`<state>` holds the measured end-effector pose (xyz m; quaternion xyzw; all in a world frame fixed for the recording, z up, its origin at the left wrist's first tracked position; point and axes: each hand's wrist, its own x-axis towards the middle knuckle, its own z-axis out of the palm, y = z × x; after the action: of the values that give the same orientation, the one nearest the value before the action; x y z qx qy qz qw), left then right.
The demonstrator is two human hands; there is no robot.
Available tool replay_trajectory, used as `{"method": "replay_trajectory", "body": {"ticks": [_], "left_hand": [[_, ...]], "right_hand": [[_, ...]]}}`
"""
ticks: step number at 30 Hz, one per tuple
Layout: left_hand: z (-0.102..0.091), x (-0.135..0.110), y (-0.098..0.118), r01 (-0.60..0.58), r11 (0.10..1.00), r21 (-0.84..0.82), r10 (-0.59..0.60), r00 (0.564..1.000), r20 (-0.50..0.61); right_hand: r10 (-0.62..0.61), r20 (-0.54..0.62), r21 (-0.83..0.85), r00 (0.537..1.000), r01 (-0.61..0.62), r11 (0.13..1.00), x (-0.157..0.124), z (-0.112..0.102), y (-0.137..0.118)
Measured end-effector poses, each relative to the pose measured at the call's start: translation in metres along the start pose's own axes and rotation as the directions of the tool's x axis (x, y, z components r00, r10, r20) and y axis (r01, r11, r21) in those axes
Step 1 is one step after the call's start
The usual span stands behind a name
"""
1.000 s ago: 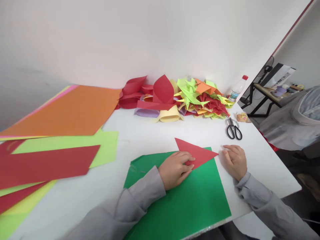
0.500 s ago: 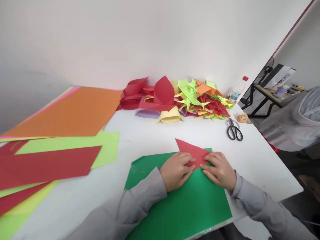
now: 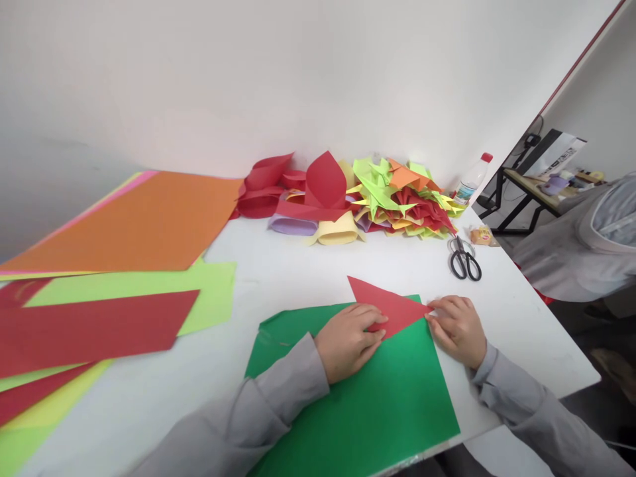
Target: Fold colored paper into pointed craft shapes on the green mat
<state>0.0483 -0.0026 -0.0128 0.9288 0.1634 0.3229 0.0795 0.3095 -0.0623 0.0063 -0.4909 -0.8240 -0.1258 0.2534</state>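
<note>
A folded piece of red paper [image 3: 385, 301] lies over the top edge of a green sheet [image 3: 382, 391], its sharp corners pointing to the upper left and to the right. My left hand [image 3: 350, 338] holds the paper down near its lower left edge, fingers curved and close together, covering part of it. At the right-hand tip, my right hand [image 3: 457, 328] pinches the red corner between thumb and fingers, just past the green sheet's edge.
Large orange sheets [image 3: 149, 218] and red strips [image 3: 99, 321] cover the left. Against the wall sit rolled paper pieces [image 3: 325, 182] and a heap of folded paper shapes [image 3: 397, 195]. Scissors [image 3: 466, 262], a bottle [image 3: 472, 179] and a small packet [image 3: 481, 235] are at right; a person [image 3: 571, 245] is beyond.
My right hand has slid rightward along the red paper's edge to its tip, uncovering more of the paper. My left hand has stayed nearly in place.
</note>
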Motion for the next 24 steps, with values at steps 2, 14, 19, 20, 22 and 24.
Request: {"method": "replay_trajectory", "body": {"ticks": [2, 14, 19, 20, 22, 24], "left_hand": [[0.000, 0.000, 0.000, 0.002, 1.000, 0.004, -0.001, 1.000, -0.003], [0.001, -0.002, 0.003, -0.030, 0.998, 0.055, 0.031, 0.999, -0.015], [0.005, -0.002, 0.003, -0.083, 0.989, 0.121, 0.089, 0.995, -0.046], [0.006, -0.003, 0.002, -0.097, 0.986, 0.136, 0.106, 0.993, -0.056], [0.005, -0.003, 0.002, -0.125, 0.978, 0.166, 0.139, 0.987, -0.075], [0.003, -0.003, 0.003, -0.146, 0.970, 0.194, 0.166, 0.982, -0.091]], "right_hand": [[0.023, -0.009, -0.005, 1.000, -0.023, 1.000, -0.002, 0.001, 0.003], [0.079, -0.093, -0.004, 0.993, -0.079, 0.997, -0.002, 0.004, 0.005], [-0.175, 0.035, 0.098, 0.984, 0.171, 0.980, 0.013, 0.011, -0.019], [-0.223, 0.061, 0.100, 0.973, 0.216, 0.971, 0.017, 0.014, -0.024], [-0.276, 0.069, 0.085, 0.959, 0.270, 0.959, 0.024, 0.020, -0.033], [-0.322, 0.064, 0.049, 0.945, 0.319, 0.947, 0.031, 0.025, -0.037]]}}
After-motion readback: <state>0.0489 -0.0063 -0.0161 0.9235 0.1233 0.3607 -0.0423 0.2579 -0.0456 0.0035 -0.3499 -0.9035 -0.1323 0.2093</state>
